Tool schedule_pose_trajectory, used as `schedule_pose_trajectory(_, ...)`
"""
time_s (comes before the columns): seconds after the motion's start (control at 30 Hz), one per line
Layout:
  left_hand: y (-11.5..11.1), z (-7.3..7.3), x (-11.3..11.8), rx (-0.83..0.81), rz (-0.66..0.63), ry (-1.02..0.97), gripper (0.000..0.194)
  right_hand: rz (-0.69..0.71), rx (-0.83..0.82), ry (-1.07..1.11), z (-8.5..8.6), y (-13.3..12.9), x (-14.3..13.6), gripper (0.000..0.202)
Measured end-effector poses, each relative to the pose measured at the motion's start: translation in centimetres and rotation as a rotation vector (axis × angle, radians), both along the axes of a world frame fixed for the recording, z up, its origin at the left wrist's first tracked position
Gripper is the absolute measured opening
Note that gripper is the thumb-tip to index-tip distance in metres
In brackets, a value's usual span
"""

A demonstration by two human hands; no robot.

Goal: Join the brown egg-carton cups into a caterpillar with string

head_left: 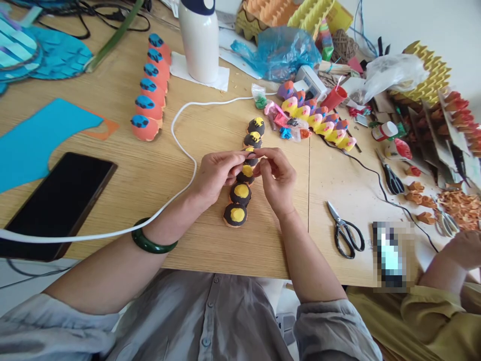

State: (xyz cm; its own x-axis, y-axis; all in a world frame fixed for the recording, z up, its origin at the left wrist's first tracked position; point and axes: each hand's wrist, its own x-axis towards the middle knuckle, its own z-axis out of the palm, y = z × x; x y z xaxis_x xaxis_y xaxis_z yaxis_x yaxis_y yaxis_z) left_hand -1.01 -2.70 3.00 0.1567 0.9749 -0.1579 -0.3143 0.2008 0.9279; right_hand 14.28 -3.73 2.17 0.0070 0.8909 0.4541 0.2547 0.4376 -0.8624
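Note:
A row of black, yellow-topped egg-carton cups (237,214) runs away from me on the wooden table. The two farthest cups bear small dark marks on their yellow tops. Above the middle of this row, my left hand (218,173) is closed in a pinch, with a small dark piece showing near its fingertips. My right hand (277,178) meets it from the right, its index finger reaching to the left fingertips and its other fingers curled. Whether the right fingers grip anything is too small to tell. A green bangle (152,245) circles my left wrist.
Red cups with blue tops (145,125) and a black phone (60,200) are at the left. A white cable (191,168) crosses my left forearm. Scissors (347,238) lie right; a white bottle (199,45) stands behind. Another person's hand (464,250) rests at the right edge.

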Motion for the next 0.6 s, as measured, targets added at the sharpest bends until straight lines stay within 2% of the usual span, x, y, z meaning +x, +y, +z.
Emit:
schedule_pose_trajectory(0.37,0.05,-0.10,0.32,-0.007,0.018,-0.041,0.028,-0.013,0.030,-0.015,-0.05,-0.04,0.20,0.027)
schedule_pose_trajectory(0.6,0.04,-0.56,0.26,0.025,0.005,-0.060,0.028,-0.032,0.135,-0.107,0.27,-0.28,0.39,0.027)
